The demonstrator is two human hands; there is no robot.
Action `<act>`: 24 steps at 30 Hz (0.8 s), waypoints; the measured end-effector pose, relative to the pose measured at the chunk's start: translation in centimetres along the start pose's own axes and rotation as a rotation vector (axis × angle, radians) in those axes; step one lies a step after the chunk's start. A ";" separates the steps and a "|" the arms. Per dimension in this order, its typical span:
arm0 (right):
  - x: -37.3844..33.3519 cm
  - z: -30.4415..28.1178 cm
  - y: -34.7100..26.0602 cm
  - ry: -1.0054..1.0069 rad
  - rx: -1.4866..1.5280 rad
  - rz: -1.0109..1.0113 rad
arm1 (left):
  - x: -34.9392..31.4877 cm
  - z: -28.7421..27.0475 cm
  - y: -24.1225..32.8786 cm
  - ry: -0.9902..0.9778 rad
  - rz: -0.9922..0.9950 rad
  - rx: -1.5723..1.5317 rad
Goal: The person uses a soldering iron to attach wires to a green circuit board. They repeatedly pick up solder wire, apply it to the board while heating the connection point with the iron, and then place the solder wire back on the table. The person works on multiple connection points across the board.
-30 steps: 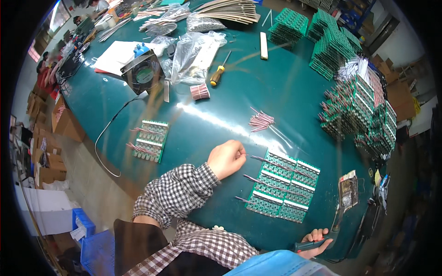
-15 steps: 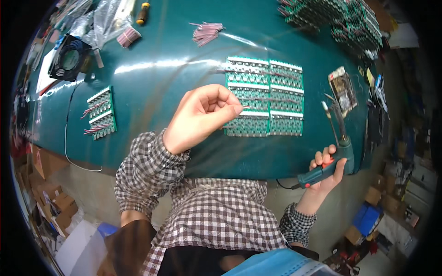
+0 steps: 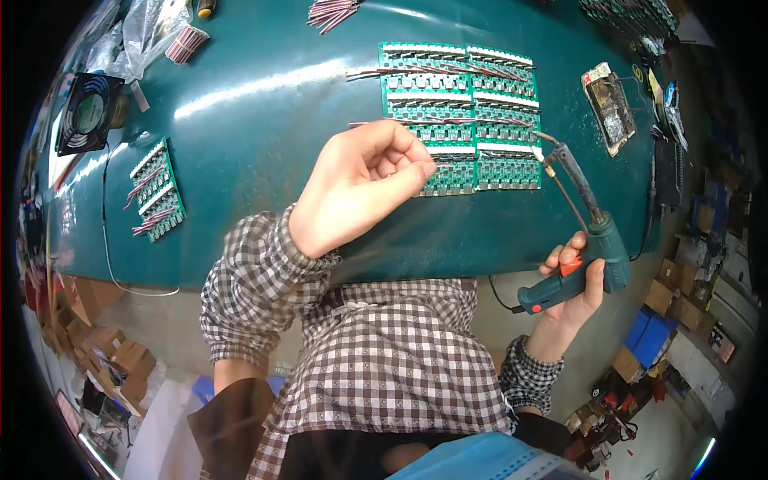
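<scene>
My left hand point(image 3: 360, 188) hovers at the near-left part of a block of green circuit boards point(image 3: 508, 172), thumb and forefinger pinched together. A short thin wire seems to stick out at the fingertips, over the nearest row; most of it is hidden. My right hand point(image 3: 574, 292) grips a dark green soldering gun point(image 3: 612, 252) with a red trigger. Its tip and a thin white-ended tube reach the boards' right edge; whether they touch cannot be made out. Red, black and white wires point(image 3: 432, 122) lie across the board rows.
Another wired board point(image 3: 160, 192) lies left, near a black fan point(image 3: 88, 112). Wire bundles point(image 3: 332, 12) point(image 3: 187, 44) and plastic bags point(image 3: 148, 40) are at the back. A grimy soldering tray point(image 3: 610, 108) stands right of the boards, with stacked boards point(image 3: 632, 16) far right.
My right hand has brought the soldering gun's tip leftward, from beside the tray to the boards' right edge. The left hand keeps its pinch near the boards. The whole view has shifted.
</scene>
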State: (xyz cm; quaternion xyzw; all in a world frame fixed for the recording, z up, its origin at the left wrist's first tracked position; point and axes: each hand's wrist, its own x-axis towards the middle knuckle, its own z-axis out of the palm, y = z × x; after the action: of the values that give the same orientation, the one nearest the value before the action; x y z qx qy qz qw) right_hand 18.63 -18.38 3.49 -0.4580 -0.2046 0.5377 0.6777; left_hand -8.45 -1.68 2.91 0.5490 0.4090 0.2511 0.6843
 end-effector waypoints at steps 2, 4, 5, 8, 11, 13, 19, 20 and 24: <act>-0.2 0.8 0.0 0.002 0.047 0.019 | -0.3 0.3 0.0 0.039 0.006 0.007; -0.3 2.2 0.2 0.021 0.009 0.000 | -1.1 1.6 0.2 0.124 0.175 0.030; -0.2 3.1 0.6 0.041 -0.049 -0.026 | -1.4 2.3 0.2 0.156 0.249 0.103; 0.6 5.6 2.0 0.002 -0.137 -0.067 | -1.9 4.2 -0.2 0.242 0.519 0.242; 1.4 8.7 2.4 0.034 -0.212 -0.074 | -1.8 5.4 -1.6 0.359 0.785 0.407; 1.9 9.5 2.6 0.044 -0.341 -0.082 | -1.9 5.9 -2.2 0.388 0.876 0.473; 2.2 10.1 3.2 0.074 -0.430 -0.067 | -1.6 6.1 -3.6 0.365 0.997 0.546; 2.1 10.1 3.3 0.074 -0.414 -0.076 | -1.6 6.2 -3.6 0.366 0.989 0.541; 2.0 10.0 3.4 0.068 -0.473 -0.079 | -1.9 6.5 -3.2 0.353 0.867 0.447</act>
State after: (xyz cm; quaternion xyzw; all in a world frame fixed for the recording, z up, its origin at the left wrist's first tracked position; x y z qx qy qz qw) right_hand 9.73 -12.52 5.15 -0.6135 -0.3195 0.4321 0.5787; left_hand -4.43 -7.62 0.76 0.7501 0.2969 0.5067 0.3040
